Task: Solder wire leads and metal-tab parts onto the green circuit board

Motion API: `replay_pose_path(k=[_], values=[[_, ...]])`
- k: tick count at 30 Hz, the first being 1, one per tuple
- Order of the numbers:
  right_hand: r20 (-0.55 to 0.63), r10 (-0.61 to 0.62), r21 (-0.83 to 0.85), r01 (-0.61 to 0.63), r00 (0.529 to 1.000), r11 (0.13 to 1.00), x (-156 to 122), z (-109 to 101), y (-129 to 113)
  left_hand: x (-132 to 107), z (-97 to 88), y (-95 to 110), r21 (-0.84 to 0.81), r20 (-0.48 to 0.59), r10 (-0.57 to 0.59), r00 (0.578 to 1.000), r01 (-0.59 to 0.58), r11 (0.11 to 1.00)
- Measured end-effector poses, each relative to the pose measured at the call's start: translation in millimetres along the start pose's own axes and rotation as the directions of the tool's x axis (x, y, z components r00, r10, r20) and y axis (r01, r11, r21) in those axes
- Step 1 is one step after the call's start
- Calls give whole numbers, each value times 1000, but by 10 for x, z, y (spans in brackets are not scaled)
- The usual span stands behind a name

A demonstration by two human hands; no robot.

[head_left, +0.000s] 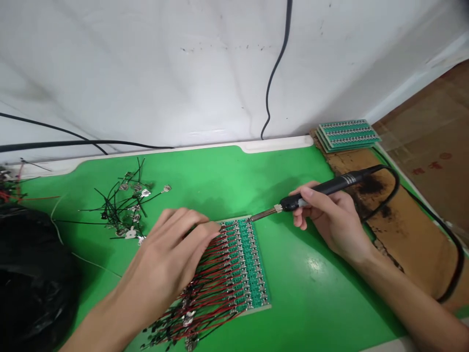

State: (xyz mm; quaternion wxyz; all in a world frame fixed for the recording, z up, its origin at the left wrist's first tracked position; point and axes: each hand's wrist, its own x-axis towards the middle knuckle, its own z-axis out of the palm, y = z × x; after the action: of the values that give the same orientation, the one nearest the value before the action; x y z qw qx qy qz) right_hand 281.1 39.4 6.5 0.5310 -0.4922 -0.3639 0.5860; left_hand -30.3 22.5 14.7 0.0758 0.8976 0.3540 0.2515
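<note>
Grasping the soldering iron [335, 185] in my right hand [330, 217], as the head view shows, I hold its black handle between thumb and fingers, pen-fashion. The metal shaft slants down to the left, its tip at the upper right corner of the circuit board [252, 281]; whether the tip touches the board or is just above it, I cannot tell. The board lies flat on the green surface [304, 298], between my two hands, with rows of metal contacts running down its face. Red wires [216, 269] extend leftward from it in a dense fan, partly beneath my left hand [172, 244], and end in a dark cluster near the lower edge of the view. My left hand is bent over the board's upper left corner, thumb and index finger drawn together; whether they pinch a wire, I cannot tell.

Beyond my left hand is a loose heap of black wires [110, 208] with small metal pieces [145, 193]. A black plastic bag [36, 278] occupies the left edge. At the upper right, a stack of boards [350, 134] rests on a scorched brown sheet [406, 230], over which the iron's black cord [395, 183] loops. A pale wall [164, 73] stands behind.
</note>
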Motion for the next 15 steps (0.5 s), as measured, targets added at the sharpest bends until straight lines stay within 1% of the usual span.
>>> replay_pose_path(k=[4, 9, 15], values=[[8, 16, -9, -16, 1000, 1000, 4, -17, 39, -67, 68, -8, -61, 6, -53, 999, 54, 997], [24, 11, -23, -10, 1000, 1000, -24, -49, 50, -39, 111, 4, -96, -14, -71, 997, 70, 993], [25, -2, -67, 4, 1000, 998, -90, -66, 75, 2, 98, 19, -49, -48, -58, 997, 56, 997]])
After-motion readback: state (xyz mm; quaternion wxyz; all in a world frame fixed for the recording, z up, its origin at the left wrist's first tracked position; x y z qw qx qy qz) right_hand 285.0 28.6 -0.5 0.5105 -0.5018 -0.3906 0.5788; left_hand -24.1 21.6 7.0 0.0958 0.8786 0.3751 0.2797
